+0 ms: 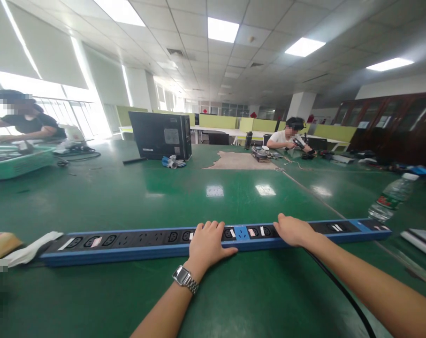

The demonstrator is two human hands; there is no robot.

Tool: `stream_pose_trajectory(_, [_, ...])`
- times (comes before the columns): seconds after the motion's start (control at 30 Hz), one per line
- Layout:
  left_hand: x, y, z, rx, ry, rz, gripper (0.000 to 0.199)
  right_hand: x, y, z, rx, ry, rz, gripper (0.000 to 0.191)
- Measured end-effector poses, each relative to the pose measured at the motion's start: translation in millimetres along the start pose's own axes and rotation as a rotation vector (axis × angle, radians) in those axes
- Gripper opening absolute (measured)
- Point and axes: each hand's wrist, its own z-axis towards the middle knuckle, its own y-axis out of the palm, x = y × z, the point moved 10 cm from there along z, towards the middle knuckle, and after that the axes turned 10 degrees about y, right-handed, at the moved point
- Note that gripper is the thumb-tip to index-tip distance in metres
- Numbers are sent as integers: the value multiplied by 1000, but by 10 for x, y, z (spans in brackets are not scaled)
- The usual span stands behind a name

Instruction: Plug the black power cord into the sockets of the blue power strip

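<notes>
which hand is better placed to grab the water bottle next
Probably the right hand: on the power strip, it sits nearer the water bottle, while the left hand is farther away.

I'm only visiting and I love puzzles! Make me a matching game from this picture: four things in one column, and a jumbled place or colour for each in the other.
1. power strip
2. watch
3. basket
4. bottle

A. mint green, at the picture's left edge
B. see-through, near the power strip's right end
C. silver-coloured
D. under the left hand and right hand

Pairs: 1-D, 2-C, 3-A, 4-B
</notes>
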Motion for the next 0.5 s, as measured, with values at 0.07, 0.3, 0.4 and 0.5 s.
stream_pose_trajectory(0.07, [3, -2, -2, 7, 1, 0, 66, 22, 42, -8, -4, 0, 17, 42])
stream_pose_trajectory(0.3, [16, -2, -4, 31, 18, 16, 68, 32, 94, 13, -30, -13, 11, 43])
stream_pose_trajectory(0.4, [12, 11, 1, 26, 22, 17, 67, 5, 76, 87, -58, -27, -14, 45])
stream_pose_trajectory(0.5, [13, 23, 14, 14, 22, 24, 66, -6, 53, 151, -57, -16, -32, 49])
